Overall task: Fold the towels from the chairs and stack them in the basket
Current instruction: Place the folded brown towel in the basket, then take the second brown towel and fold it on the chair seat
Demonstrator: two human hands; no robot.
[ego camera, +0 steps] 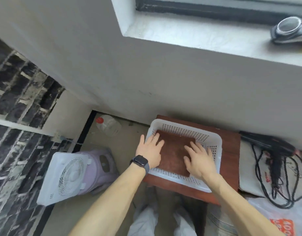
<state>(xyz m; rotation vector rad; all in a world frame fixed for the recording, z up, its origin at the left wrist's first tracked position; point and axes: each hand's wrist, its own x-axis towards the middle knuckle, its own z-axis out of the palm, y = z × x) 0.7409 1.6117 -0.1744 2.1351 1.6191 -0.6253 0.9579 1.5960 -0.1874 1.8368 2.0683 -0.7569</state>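
Nearest, two bare forearms (112,193), a watch (140,161) on the left wrist. Inside the white basket (215,138), a folded brown towel (175,150), flat. Left hand (149,151) across the basket's left rim, right hand (199,160) on the towel inside it; both flat, fingers straight, apart.

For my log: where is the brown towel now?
Head view, lower middle: the brown towel lies flat inside the white basket on the red-brown table, under the left hand and right hand.

Soft daylight from window (215,10) top rt; mild blur throughout, fisheye bend at edges, shadows faint.
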